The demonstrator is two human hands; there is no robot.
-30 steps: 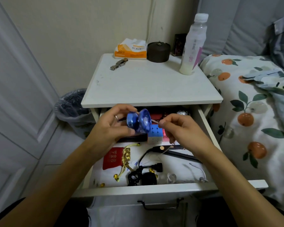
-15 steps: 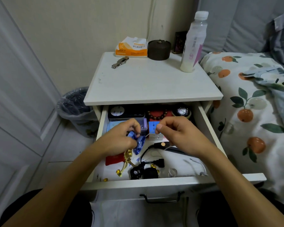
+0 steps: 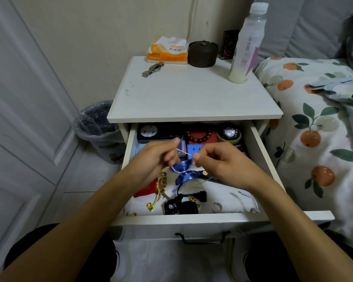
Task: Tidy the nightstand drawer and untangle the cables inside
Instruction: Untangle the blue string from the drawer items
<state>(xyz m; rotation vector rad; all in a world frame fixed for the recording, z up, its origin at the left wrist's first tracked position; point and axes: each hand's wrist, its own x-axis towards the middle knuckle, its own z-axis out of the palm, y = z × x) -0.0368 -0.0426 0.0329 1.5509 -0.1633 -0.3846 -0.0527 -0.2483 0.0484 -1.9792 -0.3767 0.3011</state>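
Both grips are closed in pinches on one thin white string, pulled taut between them over the open drawer. The left hand has its thumb and forefinger closed on the string's upper end, the other fingers curled loosely below. The right hand pinches the lower end between thumb and forefinger, its remaining fingers folded into the palm. Just below the two hands sits a shiny translucent blue yo-yo, tilted, with white string wound in the groove between its halves; whether the left fingers touch it cannot be told.

All this is above the white nightstand drawer, pulled fully out. Under the hands lie a blue puzzle cube, a red pouch with gold tassel cord, and a tangled black cable with a plug beside a black bundle at the front. A thin white cable lies at the front right. At the back are a black box, brown wooden beads on a red box and a wristwatch in a green holder.

On the white worktop stand a clear plastic bottle with white liquid, a dark round lidded jar, an orange tissue pack and a metal watch. A lined waste bin stands left, a bed with orange-print sheets right.
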